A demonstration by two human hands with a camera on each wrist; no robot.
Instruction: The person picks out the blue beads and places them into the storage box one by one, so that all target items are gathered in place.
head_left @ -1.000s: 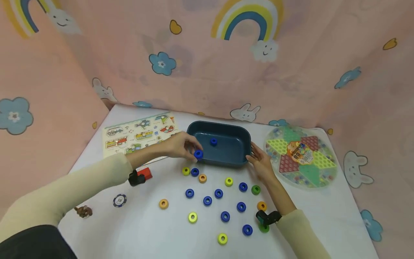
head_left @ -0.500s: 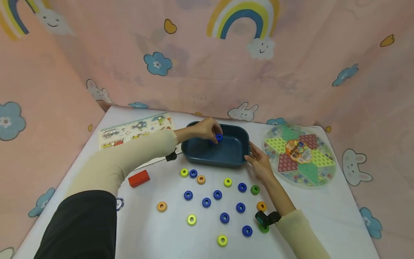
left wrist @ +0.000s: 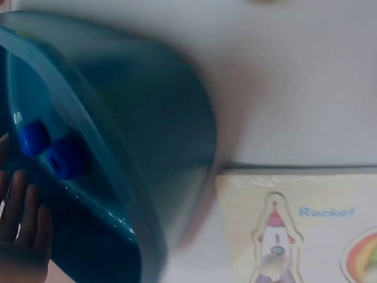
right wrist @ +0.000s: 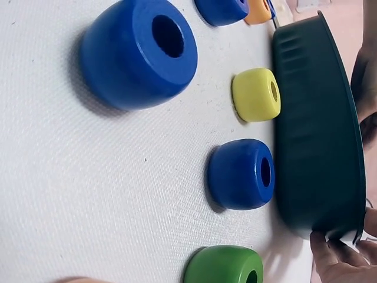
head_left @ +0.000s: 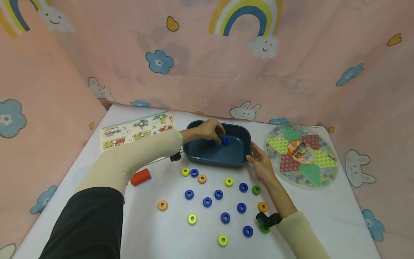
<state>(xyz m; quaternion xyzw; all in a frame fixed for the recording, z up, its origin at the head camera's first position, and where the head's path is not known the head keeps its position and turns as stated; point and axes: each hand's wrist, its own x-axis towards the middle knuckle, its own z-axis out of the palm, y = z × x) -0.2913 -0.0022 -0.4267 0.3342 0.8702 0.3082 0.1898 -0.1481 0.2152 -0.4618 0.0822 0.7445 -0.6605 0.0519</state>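
A dark teal rectangular tray stands at the back of the table. My left hand is over its inside, fingers apart from the beads and holding nothing. Inside lie two blue ring-shaped beads, one blue bead beside my fingers and another blue bead partly hidden by the hand in the head view. My right hand holds the tray's right front corner, its fingertips against the wall near the rim. In front of the tray are loose blue, yellow, orange and green beads, including a yellow bead.
A picture puzzle board lies left of the tray, partly under the left sleeve. Nearer is a red block. On the right sits a round clear game case with coloured triangles. A patterned pink cloth hangs behind the table.
My left hand carried a blue bead from the tray's front left edge into the tray and let go of it beside the other blue bead. The right hand stayed at the corner.
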